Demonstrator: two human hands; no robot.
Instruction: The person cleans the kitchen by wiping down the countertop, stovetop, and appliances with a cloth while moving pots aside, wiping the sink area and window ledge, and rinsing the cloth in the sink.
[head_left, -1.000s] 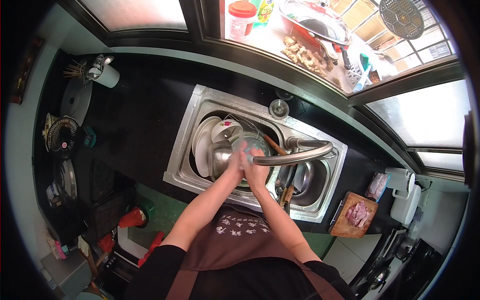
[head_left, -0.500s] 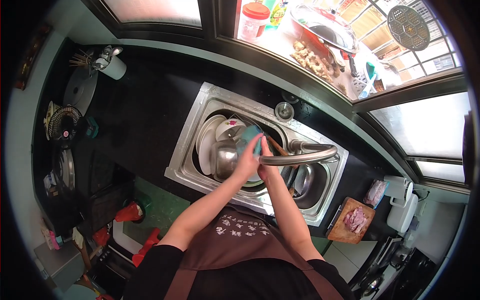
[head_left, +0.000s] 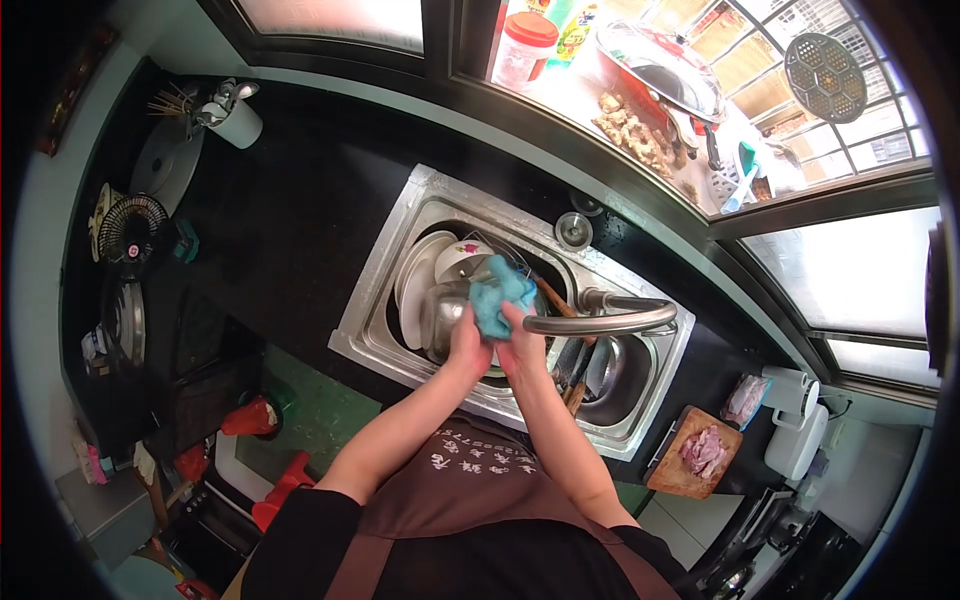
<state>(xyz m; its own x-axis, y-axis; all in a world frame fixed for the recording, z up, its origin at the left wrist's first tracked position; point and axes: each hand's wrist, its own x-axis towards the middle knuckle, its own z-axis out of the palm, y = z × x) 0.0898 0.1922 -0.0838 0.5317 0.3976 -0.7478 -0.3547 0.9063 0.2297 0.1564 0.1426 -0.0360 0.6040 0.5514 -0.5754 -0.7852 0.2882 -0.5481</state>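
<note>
Your left hand (head_left: 468, 345) and right hand (head_left: 524, 347) hold a bunched blue cloth (head_left: 494, 302) between them over the left basin of the steel sink (head_left: 372, 318), beside the curved faucet (head_left: 610, 324). Beneath and left of your hands sit a metal pot (head_left: 440, 318), white plates (head_left: 415, 285) and a flowered bowl (head_left: 458, 259). To the right, raw meat (head_left: 706, 452) lies on a wooden cutting board (head_left: 668, 476) on the black counter (head_left: 290, 200).

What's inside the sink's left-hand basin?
Visible: white dishes, a flower-patterned bowl and a shiny metal vessel. The blue cloth, left hand and right hand hide whatever lies beneath them.
</note>
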